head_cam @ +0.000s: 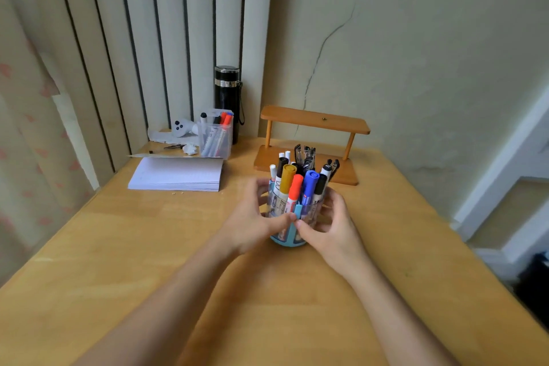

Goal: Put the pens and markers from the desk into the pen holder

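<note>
A clear pen holder with light blue ribs and base (292,226) stands upright on the wooden desk (178,246), a little past its middle. Several markers and pens (297,184) stick out of its top, with yellow, red, blue, black and white caps. My left hand (252,217) grips the holder's left side, fingers curled around the back. My right hand (329,223) grips its right side. The two thumbs nearly meet on the front rib. The lower part of the holder is partly hidden by my hands.
A wooden two-tier stand (315,122) is just behind the holder. At back left sit a stack of white paper (176,174), a clear box of markers (215,137), a black flask (227,98), a white controller (181,128) and crumpled paper (190,148).
</note>
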